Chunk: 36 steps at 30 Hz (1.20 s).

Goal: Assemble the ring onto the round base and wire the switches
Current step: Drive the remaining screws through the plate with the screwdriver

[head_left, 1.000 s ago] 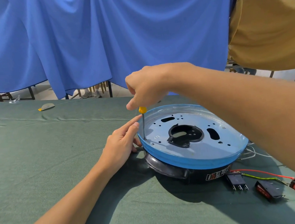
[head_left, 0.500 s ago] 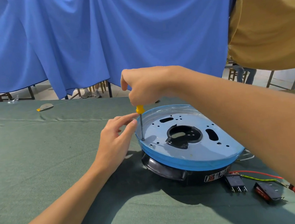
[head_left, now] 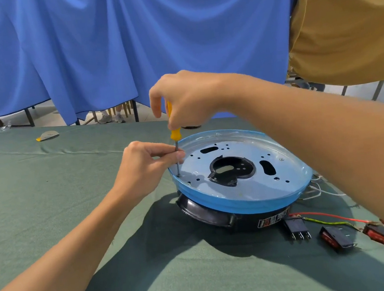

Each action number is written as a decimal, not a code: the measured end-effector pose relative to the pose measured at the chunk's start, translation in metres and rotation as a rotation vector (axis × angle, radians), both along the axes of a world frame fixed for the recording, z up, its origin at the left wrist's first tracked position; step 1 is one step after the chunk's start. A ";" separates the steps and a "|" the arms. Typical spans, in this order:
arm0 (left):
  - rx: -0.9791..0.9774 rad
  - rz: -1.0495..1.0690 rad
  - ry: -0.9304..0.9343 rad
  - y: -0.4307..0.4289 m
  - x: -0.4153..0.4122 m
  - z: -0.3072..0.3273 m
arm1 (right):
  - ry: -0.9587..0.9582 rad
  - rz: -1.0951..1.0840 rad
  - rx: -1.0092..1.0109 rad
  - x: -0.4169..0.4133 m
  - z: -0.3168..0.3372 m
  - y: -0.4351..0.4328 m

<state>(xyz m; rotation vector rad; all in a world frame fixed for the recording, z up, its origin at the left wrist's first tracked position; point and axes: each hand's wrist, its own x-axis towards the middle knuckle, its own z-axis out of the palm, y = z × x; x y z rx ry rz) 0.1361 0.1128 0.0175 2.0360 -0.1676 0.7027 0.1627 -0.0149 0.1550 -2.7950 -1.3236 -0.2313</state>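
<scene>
A blue-filmed metal ring plate (head_left: 245,194) sits on the black round base (head_left: 209,215) in the middle of the table. My right hand (head_left: 187,97) grips the yellow handle of a screwdriver (head_left: 175,137) held upright, its tip at the plate's left rim. My left hand (head_left: 145,168) pinches the screwdriver's metal shaft just above the plate. Three black rocker switches (head_left: 337,236) with red faces lie in front right of the base, joined by red and yellow-green wires (head_left: 326,222).
White wires (head_left: 317,190) trail from the base's right side. The green cloth-covered table (head_left: 47,199) holds a small flat yellow-edged object (head_left: 48,135) at the far left. A blue curtain (head_left: 125,44) hangs behind; a person in a tan shirt (head_left: 350,22) stands at right.
My left hand rose from the plate's edge and closed its fingers on the screwdriver shaft. My right hand shifted its grip on the handle, showing more yellow.
</scene>
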 end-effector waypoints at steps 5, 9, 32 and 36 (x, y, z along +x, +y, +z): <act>0.069 -0.037 0.040 0.003 -0.003 0.007 | -0.069 -0.045 0.067 0.000 -0.005 0.001; 0.061 0.005 -0.006 0.002 -0.003 0.008 | -0.120 -0.095 0.068 0.005 -0.007 0.009; 0.188 -0.004 0.147 -0.004 -0.003 0.016 | -0.074 -0.040 0.052 0.007 0.000 0.009; 0.127 0.121 0.086 -0.003 -0.003 0.014 | -0.145 -0.115 0.076 0.012 -0.006 0.014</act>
